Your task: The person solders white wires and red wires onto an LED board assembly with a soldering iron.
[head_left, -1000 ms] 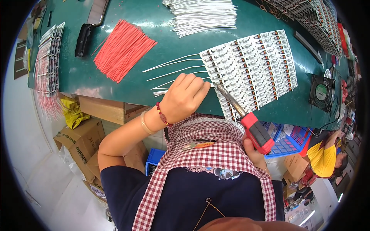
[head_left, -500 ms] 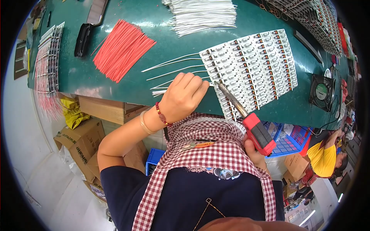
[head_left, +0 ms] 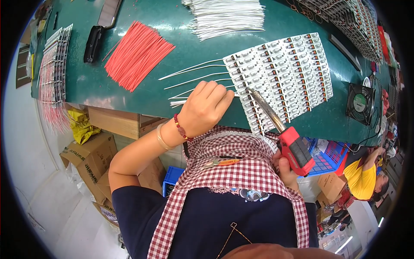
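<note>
Head view: dark printed lettering runs along the side of a brown carton (head_left: 88, 170) on the floor at left; a round green label (head_left: 359, 103) sits at the hub of a black fan (head_left: 354, 115) at the bench's right end, its print too small to read.

On the green bench (head_left: 198, 54), the white circuit-board panel (head_left: 280, 73) lies right of centre, in rows of small boards, its lower corner near the checked apron (head_left: 241, 179). Several white wires (head_left: 183, 86) extend leftward from its left edge. The right hand (head_left: 286, 170), partly hidden, grips the red-and-black handle of a soldering iron (head_left: 295, 149); its metal tip is over the panel's left part, whether touching I cannot tell. The left hand (head_left: 207, 105) is curled, back upward, just beside the panel's left edge; its fingertips are hidden, so I cannot tell what they pinch. It covers the middle of the lower wires, and the iron's barrel covers some boards.

Beyond lie a red wire bundle (head_left: 140, 56) and a white wire bundle (head_left: 226, 17). More wired boards (head_left: 54, 64) stand at far left, and stacked boards (head_left: 351, 26) fill the far right corner. Below the bench are a yellow bag (head_left: 82, 127) and a blue crate (head_left: 325, 159), near a co-worker's yellow shirt (head_left: 360, 179).
</note>
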`<state>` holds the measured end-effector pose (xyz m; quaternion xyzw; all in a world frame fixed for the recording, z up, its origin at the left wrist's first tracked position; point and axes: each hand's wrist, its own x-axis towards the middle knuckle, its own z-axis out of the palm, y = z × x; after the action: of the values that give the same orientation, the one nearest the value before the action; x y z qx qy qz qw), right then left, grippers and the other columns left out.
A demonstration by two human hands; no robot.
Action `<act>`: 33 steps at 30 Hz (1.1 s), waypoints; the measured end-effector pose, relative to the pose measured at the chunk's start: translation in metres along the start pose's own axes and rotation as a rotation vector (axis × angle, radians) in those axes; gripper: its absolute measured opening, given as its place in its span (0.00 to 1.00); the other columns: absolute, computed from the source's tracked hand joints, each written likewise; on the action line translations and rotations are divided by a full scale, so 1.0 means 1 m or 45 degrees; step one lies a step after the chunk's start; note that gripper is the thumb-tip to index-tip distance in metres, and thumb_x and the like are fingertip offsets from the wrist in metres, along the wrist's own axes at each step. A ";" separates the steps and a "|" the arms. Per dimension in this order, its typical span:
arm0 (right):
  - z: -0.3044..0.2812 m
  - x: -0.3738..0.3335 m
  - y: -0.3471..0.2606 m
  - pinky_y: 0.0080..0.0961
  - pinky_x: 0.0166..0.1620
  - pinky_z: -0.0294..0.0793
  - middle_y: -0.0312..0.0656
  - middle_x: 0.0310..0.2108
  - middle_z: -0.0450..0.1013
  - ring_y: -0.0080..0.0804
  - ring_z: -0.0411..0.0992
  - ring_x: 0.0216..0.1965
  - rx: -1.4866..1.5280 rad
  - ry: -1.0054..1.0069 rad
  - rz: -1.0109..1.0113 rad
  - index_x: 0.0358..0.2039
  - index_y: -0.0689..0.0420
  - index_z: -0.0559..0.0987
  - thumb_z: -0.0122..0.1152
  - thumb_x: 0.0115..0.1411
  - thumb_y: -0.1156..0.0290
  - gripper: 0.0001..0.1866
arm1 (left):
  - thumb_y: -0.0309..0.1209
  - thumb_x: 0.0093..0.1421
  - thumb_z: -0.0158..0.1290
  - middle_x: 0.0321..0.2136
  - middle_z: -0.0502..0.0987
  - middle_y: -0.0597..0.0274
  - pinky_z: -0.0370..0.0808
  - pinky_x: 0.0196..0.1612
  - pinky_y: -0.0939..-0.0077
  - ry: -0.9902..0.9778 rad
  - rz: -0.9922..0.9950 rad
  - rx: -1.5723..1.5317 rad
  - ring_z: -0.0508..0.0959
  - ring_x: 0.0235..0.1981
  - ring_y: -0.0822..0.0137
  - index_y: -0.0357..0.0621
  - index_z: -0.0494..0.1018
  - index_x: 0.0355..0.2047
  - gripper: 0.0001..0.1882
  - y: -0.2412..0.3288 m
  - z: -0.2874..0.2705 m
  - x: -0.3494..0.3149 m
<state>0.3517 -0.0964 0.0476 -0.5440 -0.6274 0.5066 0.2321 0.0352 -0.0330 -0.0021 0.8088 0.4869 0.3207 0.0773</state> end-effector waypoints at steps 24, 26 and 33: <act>-0.006 -0.009 0.008 0.26 0.33 0.73 0.38 0.27 0.76 0.27 0.74 0.28 0.310 0.039 0.124 0.35 0.61 0.80 0.64 0.60 0.63 0.13 | 0.20 0.44 0.57 0.26 0.72 0.61 0.67 0.31 0.70 0.042 -0.017 -0.078 0.72 0.27 0.62 0.34 0.77 0.34 0.14 0.010 -0.004 -0.003; -0.004 -0.009 0.010 0.21 0.27 0.63 0.38 0.23 0.70 0.23 0.65 0.22 0.169 -0.051 0.149 0.35 0.64 0.75 0.59 0.63 0.49 0.25 | 0.20 0.44 0.57 0.26 0.72 0.61 0.68 0.31 0.70 0.028 -0.019 -0.067 0.72 0.27 0.62 0.34 0.77 0.34 0.14 0.011 -0.003 -0.002; -0.006 -0.007 0.009 0.21 0.27 0.63 0.36 0.23 0.70 0.21 0.65 0.23 0.079 -0.124 0.189 0.33 0.63 0.75 0.59 0.63 0.49 0.25 | 0.19 0.44 0.57 0.26 0.71 0.61 0.67 0.31 0.70 -0.011 -0.032 -0.045 0.71 0.27 0.62 0.35 0.77 0.35 0.14 0.011 0.000 -0.004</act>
<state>0.3633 -0.1017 0.0439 -0.5564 -0.5800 0.5672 0.1799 0.0421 -0.0421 0.0014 0.8024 0.4910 0.3249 0.0975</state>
